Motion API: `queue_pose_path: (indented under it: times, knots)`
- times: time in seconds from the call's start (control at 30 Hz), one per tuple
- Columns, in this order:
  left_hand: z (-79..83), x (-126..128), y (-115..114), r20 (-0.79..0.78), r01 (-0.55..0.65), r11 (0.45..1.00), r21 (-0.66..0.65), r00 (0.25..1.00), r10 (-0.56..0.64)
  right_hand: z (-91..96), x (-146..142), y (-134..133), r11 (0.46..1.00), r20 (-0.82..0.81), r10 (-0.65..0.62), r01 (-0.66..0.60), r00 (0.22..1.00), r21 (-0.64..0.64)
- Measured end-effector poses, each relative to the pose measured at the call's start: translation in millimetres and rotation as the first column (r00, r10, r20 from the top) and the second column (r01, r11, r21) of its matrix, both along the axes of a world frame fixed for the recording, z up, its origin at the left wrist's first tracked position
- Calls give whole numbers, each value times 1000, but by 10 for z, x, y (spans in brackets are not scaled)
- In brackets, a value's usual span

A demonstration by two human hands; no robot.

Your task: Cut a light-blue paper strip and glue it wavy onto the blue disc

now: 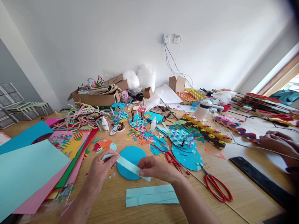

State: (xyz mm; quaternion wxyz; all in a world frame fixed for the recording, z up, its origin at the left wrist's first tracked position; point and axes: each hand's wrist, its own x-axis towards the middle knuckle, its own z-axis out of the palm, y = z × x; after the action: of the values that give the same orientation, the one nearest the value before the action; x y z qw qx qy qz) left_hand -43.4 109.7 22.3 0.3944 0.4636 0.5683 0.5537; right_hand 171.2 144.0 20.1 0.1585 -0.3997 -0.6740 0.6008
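My left hand (101, 169) and my right hand (157, 169) both pinch a light blue paper strip (127, 165), one hand at each end, just above the wooden table (240, 193). The strip hangs over a blue paper circle (130, 155) lying flat. Below my hands lie more light blue strips (150, 195) side by side. Red-handled scissors (217, 186) rest to the right of my right hand.
Stacked coloured paper sheets (30, 168) fill the left. Paper craft fish, scraps and glue bottles (105, 124) crowd the middle. Cardboard boxes (95, 96) stand at the back. Another person's hand (279, 144) rests at the right, near a black ruler (261, 180).
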Motion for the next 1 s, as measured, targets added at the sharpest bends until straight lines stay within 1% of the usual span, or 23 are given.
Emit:
queue_pose_path:
  times: [0.1,0.2,0.27,0.33,0.5,0.63,0.7,0.77,0.83,0.9,1.0]
  knots:
    - [-10,115,-3,-84,86,996,29,993,-83,128,-201,31,999,-28,25,-24,999,47]
    - [-6,172,-10,-164,158,984,78,976,-144,189,-389,35,999,-50,-28,30,998,40]
    - [9,159,-21,-191,147,984,97,973,-127,176,-449,23,999,-58,-48,49,997,17]
    - [26,109,-31,-199,102,990,94,977,-82,133,-446,4,998,-63,-59,59,996,-5]
    - [55,-94,-10,-168,14,997,78,986,-1,11,-260,-51,994,-66,-96,92,993,-64]
    - [68,-234,26,-91,-75,997,12,993,76,-45,-63,-101,990,-59,-116,111,992,-83]
    - [76,-274,32,-59,-105,994,33,992,107,-70,18,-126,989,-57,-122,117,991,-92]
    - [90,-296,28,-38,-101,991,87,994,104,-96,86,-146,989,-55,-120,114,991,-95]
    - [111,-311,15,-29,-89,991,104,995,92,-122,150,-153,992,-26,-103,101,994,-82]
    - [135,-324,-4,-10,-104,990,95,994,105,-141,222,-150,994,26,-91,93,995,-52]
    - [155,-319,-31,33,-130,988,80,991,127,-124,315,-156,988,88,-151,149,985,28]
